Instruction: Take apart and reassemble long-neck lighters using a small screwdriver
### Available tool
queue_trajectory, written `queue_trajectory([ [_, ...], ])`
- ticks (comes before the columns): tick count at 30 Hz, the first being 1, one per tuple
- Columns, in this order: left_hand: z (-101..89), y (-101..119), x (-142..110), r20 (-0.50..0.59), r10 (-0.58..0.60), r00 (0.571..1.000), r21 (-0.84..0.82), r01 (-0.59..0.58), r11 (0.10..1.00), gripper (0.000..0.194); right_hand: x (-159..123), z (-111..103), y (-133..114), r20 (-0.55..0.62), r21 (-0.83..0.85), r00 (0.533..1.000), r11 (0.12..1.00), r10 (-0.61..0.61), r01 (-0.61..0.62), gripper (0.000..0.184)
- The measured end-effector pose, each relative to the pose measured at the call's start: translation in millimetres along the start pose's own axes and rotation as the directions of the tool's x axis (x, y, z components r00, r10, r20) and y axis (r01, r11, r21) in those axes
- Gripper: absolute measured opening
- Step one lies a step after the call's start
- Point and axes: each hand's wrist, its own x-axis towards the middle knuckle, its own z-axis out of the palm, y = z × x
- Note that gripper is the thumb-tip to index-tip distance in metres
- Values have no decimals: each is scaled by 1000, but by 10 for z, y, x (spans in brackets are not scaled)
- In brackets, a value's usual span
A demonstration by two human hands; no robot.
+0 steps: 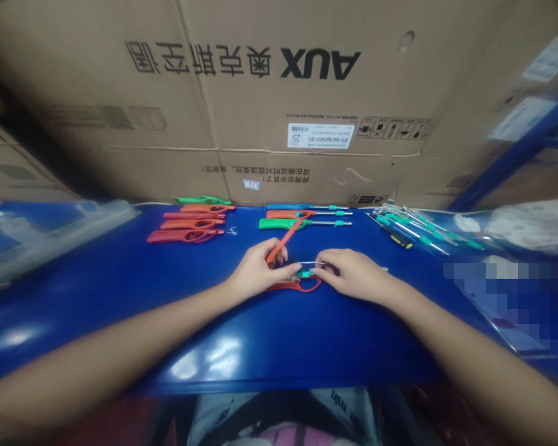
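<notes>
My left hand (263, 266) is closed at the middle of the table. An orange lighter shell half (289, 237) slants up from between its thumb and fingers. Below my fingers lies an orange lighter body (310, 286) with a trigger loop, and a green collar (305, 274) rests along it. My left thumb tip is close to that collar. My right hand (348, 271) pinches a thin white wire (310, 263), which stretches across toward my left thumb. Part of the lighter body is hidden by my left hand.
Several orange, red and green lighter handles (186, 235) lie in a row at back left. Lighters with metal tubes (307, 223) lie at back centre. A pile of tubes with green collars (413, 229) is at right. A cardboard wall (242, 130) stands behind the blue table (204, 322).
</notes>
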Motion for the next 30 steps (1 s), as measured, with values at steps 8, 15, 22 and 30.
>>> queue_trajectory([
  [8,-14,19,-53,166,115,979,163,-142,976,29,7,-67,42,-57,92,997,995,44,-38,21],
  [15,-49,9,-13,145,70,987,178,-95,979,27,48,-173,129,-144,323,979,942,143,-90,30],
  [22,5,38,-48,137,100,986,172,-123,977,40,44,-86,9,-185,425,973,904,138,-48,30],
  [30,41,2,-4,204,-55,978,-50,66,997,26,100,-8,-14,-179,508,970,860,163,-50,32],
])
